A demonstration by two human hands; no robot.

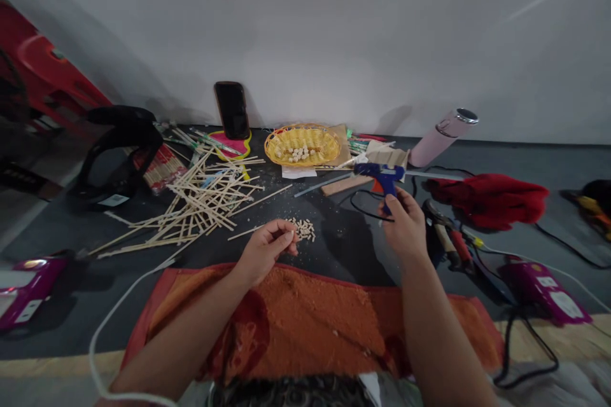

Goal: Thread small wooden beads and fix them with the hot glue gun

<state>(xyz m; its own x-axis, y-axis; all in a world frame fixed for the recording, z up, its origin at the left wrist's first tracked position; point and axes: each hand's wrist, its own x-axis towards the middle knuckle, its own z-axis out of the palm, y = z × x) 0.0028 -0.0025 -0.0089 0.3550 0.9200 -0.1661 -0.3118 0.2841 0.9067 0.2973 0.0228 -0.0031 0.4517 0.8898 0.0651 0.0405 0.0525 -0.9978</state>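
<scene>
My right hand (pixel 405 219) is wrapped round the handle of a blue hot glue gun (pixel 389 183), whose nozzle points left. A glue stick (pixel 432 175) juts from its back. Thumb and fingers of my left hand (pixel 268 247) are pinched together on what looks like a tiny piece of wooden stick (pixel 292 233), mostly covered by the fingertips. Just behind them lies a small pile of short cut stick pieces (pixel 306 229) on the dark tabletop. Farther back, a yellow woven basket (pixel 273 151) holds several pale little clusters (pixel 300 154).
Long wooden sticks (pixel 205 200) are heaped at the left. A phone (pixel 232 110) leans on the wall. At the right are a pink flask (pixel 442 138), red cloth (pixel 491 200), pliers (pixel 446 235) and a purple power strip (pixel 548 292). An orange towel (pixel 315 318) covers the front edge.
</scene>
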